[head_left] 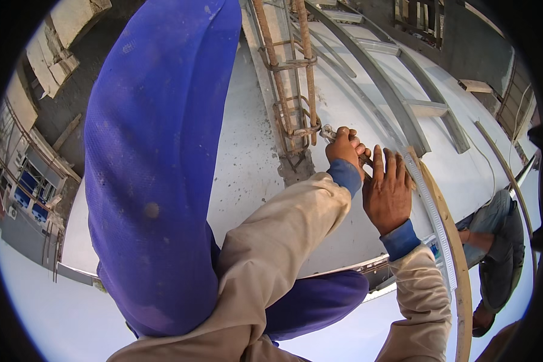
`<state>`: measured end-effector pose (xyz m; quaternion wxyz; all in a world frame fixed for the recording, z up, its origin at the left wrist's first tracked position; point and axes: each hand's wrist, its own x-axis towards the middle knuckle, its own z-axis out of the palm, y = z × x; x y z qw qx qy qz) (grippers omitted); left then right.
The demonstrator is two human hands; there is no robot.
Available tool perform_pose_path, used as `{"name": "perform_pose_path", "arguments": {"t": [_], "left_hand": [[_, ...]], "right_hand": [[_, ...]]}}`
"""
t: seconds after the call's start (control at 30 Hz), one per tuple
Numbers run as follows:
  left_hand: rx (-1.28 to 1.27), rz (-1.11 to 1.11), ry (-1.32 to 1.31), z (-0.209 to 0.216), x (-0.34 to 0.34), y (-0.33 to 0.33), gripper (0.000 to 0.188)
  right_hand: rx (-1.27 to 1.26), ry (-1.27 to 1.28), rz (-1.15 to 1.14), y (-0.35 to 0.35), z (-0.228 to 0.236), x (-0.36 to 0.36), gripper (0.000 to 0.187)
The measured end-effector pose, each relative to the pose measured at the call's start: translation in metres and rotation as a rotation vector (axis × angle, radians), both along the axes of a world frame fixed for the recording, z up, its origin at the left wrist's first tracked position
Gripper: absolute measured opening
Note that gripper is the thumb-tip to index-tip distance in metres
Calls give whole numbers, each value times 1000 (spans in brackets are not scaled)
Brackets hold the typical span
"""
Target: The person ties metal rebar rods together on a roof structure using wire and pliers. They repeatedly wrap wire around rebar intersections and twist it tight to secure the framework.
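My left hand [345,149] is closed around a metal tool with a rounded silvery head [327,133] and a dark handle. Its exact kind is too small to tell. The head sits close to the lower end of a rusty rebar cage [292,66] with wire ties; I cannot tell whether they touch. Just right of it, my right hand [387,196] has its fingers stretched out and holds nothing visible. Those fingertips are beside a perforated metal strip [431,208] and a long wooden batten [443,199]. The tool's handle end lies between the two hands, partly hidden.
A grey metal frame with crossbars [398,84] lies on the white surface [241,133] at the upper right. Another person's jeans-clad leg [489,223] is at the right. My blue-trousered leg [157,151] fills the left. Broken concrete blocks [57,54] stand at the upper left.
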<state>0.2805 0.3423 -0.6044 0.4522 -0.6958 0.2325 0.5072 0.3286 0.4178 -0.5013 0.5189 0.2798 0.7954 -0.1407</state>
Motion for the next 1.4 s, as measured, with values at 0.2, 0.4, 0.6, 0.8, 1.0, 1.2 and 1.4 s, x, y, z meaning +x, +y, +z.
{"name": "perform_pose_path", "arguments": {"t": [0.2,0.4,0.6,0.8,1.0,1.2,1.4], "left_hand": [[252,-310,192,8,-7,-37,55],[403,-37,91,-2,7,-50,30],[-72,12,-61,7,-3,5,30],[341,-168,152,8,-1,-64,35],[-159,-1008,72,-20,13,-16,54],[382,-1461,538,21,-25,-18,44],[380,-1969,1006,111,-41,-67,44]], "right_hand": [[-324,-59,-510,-3,-21,38,32],[-667,-394,-1161,-6,-11,40,35],[146,139,103,-7,9,24,37],[-859,-604,-1738,-7,-13,48,37],[-573,-40,-1165,-39,0,64,35],[-1377,144,-2752,-66,16,71,28],[-116,657,-1829,-199,75,27,40]]}}
